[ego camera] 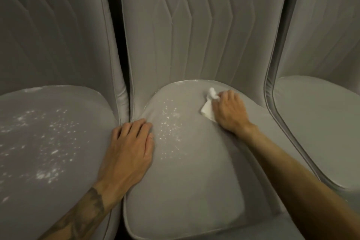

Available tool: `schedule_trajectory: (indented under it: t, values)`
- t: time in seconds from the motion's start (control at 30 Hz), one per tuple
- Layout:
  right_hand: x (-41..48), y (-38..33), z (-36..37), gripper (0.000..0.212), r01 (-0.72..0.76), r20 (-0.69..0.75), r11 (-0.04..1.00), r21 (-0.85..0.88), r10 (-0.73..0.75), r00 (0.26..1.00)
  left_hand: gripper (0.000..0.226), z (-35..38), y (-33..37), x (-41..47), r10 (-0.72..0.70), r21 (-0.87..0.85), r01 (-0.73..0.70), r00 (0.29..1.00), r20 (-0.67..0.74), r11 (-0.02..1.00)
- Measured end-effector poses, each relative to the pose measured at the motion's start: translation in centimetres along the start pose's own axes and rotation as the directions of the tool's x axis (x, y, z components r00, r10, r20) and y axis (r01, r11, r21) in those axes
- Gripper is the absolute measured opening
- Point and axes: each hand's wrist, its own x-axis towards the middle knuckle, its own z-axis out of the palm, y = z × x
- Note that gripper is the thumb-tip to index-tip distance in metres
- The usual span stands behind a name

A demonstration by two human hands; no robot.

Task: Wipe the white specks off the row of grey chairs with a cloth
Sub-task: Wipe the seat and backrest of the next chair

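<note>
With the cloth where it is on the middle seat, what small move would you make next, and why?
Probably sweep the right hand and its cloth leftward across the middle seat. A patch of white specks lies between the cloth and the left hand, which rests flat on the seat's left edge.

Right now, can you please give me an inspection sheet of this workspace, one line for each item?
Surface: middle seat has white specks on its left part; the right and front parts look clean.
Job's things: white cloth lies crumpled on the middle seat; left seat is heavily speckled; right seat shows no specks.
Clutter: nothing seen.
Grippers: right hand presses the cloth onto the seat; left hand lies flat and empty across the gap between the left and middle seats.
Cables: nothing seen.
Surroundings: grey quilted backrests stand behind the seats; residue shows along the middle seat's rear edge.
</note>
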Motion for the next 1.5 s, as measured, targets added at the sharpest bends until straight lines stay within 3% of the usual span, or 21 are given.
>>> schedule_trajectory:
  t: [0.03,0.07,0.13,0.2,0.27,0.43,0.47,0.53,0.6,0.67,0.77,0.83,0.87,0.93,1.03,1.1,1.23,1.3,1.4,1.43,1.5]
  values:
    - [1.1,-0.3,-0.1,0.040,-0.057,0.019,0.998,-0.035,0.058,0.998,0.040,0.0,0.0,0.0,-0.006,-0.010,0.006,1.000,-0.008,1.000]
    - [1.5,-1.7,-0.1,0.038,-0.020,0.021,0.998,-0.054,0.021,1.000,0.040,0.1,0.1,0.0,-0.009,-0.018,0.009,1.000,-0.017,1.000]
    - [0.2,-6.3,1.0,0.027,0.198,-0.058,0.979,0.041,-0.196,0.979,0.040,0.0,0.1,0.1,-0.002,-0.012,0.002,1.000,-0.029,1.000]
    - [-2.7,-9.6,1.6,0.023,0.434,-0.139,0.887,0.158,-0.416,0.899,0.040,0.1,0.1,0.1,-0.001,-0.005,0.000,1.000,-0.031,1.000]
    - [-2.8,-9.1,1.2,0.033,0.506,-0.095,0.843,0.182,-0.497,0.862,0.040,0.1,0.0,0.1,-0.001,-0.002,0.001,1.000,-0.027,1.000]
    - [4.1,-4.3,0.7,0.039,0.056,0.007,0.998,-0.005,-0.056,0.998,0.040,-0.3,0.2,0.0,-0.004,-0.004,0.004,1.000,-0.024,1.000]
    - [4.1,-5.4,0.9,0.039,0.057,0.002,0.998,-0.032,-0.057,0.998,0.040,-0.3,0.2,0.0,-0.008,-0.006,0.008,1.000,-0.021,1.000]
    - [2.4,-9.1,1.8,0.038,0.207,-0.034,0.976,0.061,-0.205,0.978,0.041,-0.3,0.1,0.0,-0.007,0.004,0.007,1.000,-0.007,1.000]
    - [-0.8,-11.2,2.2,0.035,0.421,-0.110,0.889,0.177,-0.408,0.907,0.042,-0.3,0.0,0.0,-0.003,0.009,0.003,1.000,-0.001,1.000]
    - [-1.3,-9.7,1.6,0.033,0.507,-0.132,0.839,0.196,-0.490,0.862,0.042,-0.2,0.0,0.1,-0.001,0.012,0.001,1.000,-0.006,1.000]
    - [2.9,-5.1,1.3,0.035,0.237,-0.047,0.961,0.144,-0.232,0.972,0.041,-0.2,0.1,0.0,0.005,0.009,-0.005,1.000,-0.008,1.000]
    - [5.1,-4.0,1.1,0.039,0.006,0.018,0.999,0.045,-0.007,1.000,0.040,-0.2,0.1,0.0,0.003,-0.002,-0.003,1.000,-0.009,1.000]
    - [5.1,-5.2,1.1,0.040,-0.001,0.008,0.999,0.032,0.000,1.000,0.041,-0.2,0.1,0.0,0.002,-0.006,-0.002,1.000,-0.011,1.000]
    - [3.8,-9.4,1.6,0.036,0.175,-0.053,0.979,0.106,-0.171,0.984,0.041,-0.2,0.2,0.1,0.000,-0.011,0.000,1.000,-0.014,1.000]
    - [0.3,-13.7,2.0,0.038,0.545,-0.104,0.831,0.108,-0.536,0.838,0.039,-0.3,0.2,0.1,0.001,-0.013,-0.001,1.000,-0.022,1.000]
    - [1.3,-12.5,1.5,0.037,0.548,-0.066,0.826,0.132,-0.545,0.836,0.037,-0.3,0.2,0.0,-0.002,-0.019,0.002,1.000,-0.027,1.000]
    - [6.2,-10.1,1.1,0.039,0.231,0.010,0.973,0.027,-0.231,0.973,0.027,-0.3,0.3,0.1,-0.041,-0.065,0.039,0.999,-0.035,0.997]
    - [4.9,-12.5,1.2,0.039,0.338,-0.020,0.941,0.029,-0.338,0.941,0.016,-0.5,0.4,0.2,-0.082,-0.103,0.076,0.995,-0.056,0.992]
    - [0.0,-14.9,1.4,0.040,0.619,-0.079,0.771,0.150,-0.615,0.785,0.010,-0.9,0.5,0.2,-0.095,-0.140,0.082,0.992,-0.089,0.987]
    - [-0.6,-14.5,1.1,0.041,0.647,-0.050,0.746,0.159,-0.648,0.760,0.012,-1.2,0.4,0.1,-0.078,-0.146,0.065,0.993,-0.089,0.987]
    - [0.9,-13.4,0.7,0.038,0.589,-0.025,0.788,0.180,-0.595,0.803,0.012,-1.7,-0.2,-0.4,-0.045,-0.131,0.036,0.996,-0.072,0.991]
